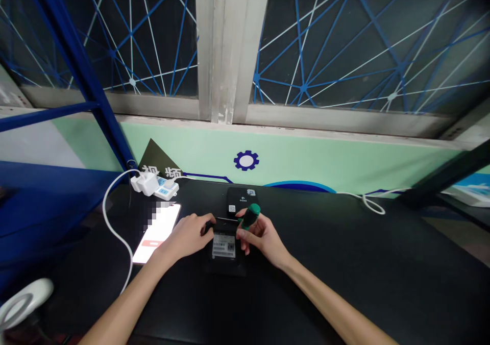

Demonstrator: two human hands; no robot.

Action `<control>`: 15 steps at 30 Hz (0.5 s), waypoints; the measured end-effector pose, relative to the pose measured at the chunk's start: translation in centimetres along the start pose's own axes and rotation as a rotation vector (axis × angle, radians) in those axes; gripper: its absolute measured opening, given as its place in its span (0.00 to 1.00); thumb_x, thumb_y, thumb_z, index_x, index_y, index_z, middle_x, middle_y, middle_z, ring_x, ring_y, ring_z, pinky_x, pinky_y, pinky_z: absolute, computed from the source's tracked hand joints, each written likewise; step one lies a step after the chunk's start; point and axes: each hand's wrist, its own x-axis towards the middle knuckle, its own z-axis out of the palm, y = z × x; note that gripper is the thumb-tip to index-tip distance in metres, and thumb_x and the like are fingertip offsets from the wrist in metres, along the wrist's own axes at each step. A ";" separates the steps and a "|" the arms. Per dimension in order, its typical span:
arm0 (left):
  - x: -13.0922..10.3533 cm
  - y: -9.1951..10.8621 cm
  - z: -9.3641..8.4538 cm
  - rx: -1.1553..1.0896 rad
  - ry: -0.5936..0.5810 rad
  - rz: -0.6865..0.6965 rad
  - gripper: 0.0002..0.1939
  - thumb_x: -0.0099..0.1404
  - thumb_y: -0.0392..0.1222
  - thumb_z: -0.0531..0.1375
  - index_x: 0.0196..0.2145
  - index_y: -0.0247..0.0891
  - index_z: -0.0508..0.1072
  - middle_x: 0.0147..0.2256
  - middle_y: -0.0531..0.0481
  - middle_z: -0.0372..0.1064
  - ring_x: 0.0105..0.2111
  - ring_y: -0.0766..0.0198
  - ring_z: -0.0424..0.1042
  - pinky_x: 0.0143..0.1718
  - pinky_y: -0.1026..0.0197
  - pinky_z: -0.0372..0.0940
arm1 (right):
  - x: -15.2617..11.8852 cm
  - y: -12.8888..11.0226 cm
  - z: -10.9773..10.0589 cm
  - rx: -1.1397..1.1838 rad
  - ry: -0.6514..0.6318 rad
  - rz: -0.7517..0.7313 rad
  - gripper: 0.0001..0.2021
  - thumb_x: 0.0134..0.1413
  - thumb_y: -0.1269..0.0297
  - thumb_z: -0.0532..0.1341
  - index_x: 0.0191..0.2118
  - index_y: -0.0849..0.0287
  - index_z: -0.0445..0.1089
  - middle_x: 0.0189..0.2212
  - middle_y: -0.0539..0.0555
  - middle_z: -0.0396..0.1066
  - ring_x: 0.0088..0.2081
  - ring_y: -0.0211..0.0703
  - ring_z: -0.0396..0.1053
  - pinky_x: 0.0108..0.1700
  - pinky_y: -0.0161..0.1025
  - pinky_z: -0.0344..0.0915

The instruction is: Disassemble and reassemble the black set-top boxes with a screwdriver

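In front of me a black device (224, 246) with a white printed label lies on the dark table. My left hand (194, 237) is at its upper left edge, with thumb and fingers closed on a black part there. My right hand (261, 235) grips a screwdriver by its green handle (251, 216), held at the device's upper right. A thin shiny line runs between the two hands; I cannot tell if it is the screwdriver's shaft or an edge. The screwdriver's tip is not clear. Just behind the hands sits a small black box (241, 200) with stickers.
A phone (158, 232) with a bright screen lies left of my left hand. Behind it are a white power strip (166, 188) and a plug adapter (145, 182), with a white cable (111, 222) looping forward. A white rounded object (32, 296) stands at the lower left.
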 end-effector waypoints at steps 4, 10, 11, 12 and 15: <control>0.1 -0.1 0.1 0.019 0.001 -0.005 0.11 0.66 0.41 0.54 0.43 0.45 0.74 0.21 0.56 0.69 0.24 0.60 0.71 0.27 0.62 0.55 | 0.3 0.5 0.0 -0.029 0.009 0.033 0.23 0.37 0.58 0.78 0.34 0.59 0.67 0.23 0.48 0.74 0.21 0.37 0.72 0.22 0.31 0.70; 0.0 -0.2 0.2 0.025 0.008 -0.001 0.12 0.67 0.41 0.54 0.44 0.44 0.75 0.22 0.55 0.70 0.25 0.59 0.71 0.29 0.62 0.56 | 0.5 0.4 -0.3 -0.097 0.036 0.054 0.20 0.38 0.52 0.77 0.26 0.62 0.71 0.20 0.50 0.73 0.20 0.37 0.70 0.22 0.33 0.69; 0.0 -0.2 0.2 0.022 0.008 0.002 0.12 0.67 0.42 0.54 0.44 0.44 0.75 0.22 0.55 0.70 0.25 0.59 0.71 0.29 0.62 0.57 | 0.5 0.4 -0.4 -0.098 0.038 0.054 0.20 0.39 0.52 0.77 0.26 0.62 0.71 0.19 0.50 0.73 0.20 0.37 0.70 0.22 0.33 0.69; 0.0 -0.3 0.2 0.019 0.008 0.006 0.12 0.67 0.42 0.53 0.44 0.44 0.74 0.22 0.55 0.70 0.24 0.60 0.71 0.29 0.62 0.57 | 0.5 0.3 -0.4 -0.097 0.040 0.055 0.20 0.39 0.52 0.76 0.26 0.62 0.72 0.19 0.50 0.73 0.19 0.36 0.70 0.22 0.33 0.69; 0.0 -0.2 0.2 0.016 0.003 0.004 0.13 0.67 0.42 0.53 0.44 0.44 0.74 0.22 0.55 0.70 0.24 0.60 0.71 0.28 0.62 0.57 | 0.5 0.3 -0.5 -0.096 0.052 0.057 0.19 0.41 0.52 0.76 0.27 0.62 0.72 0.19 0.50 0.74 0.19 0.35 0.69 0.22 0.32 0.68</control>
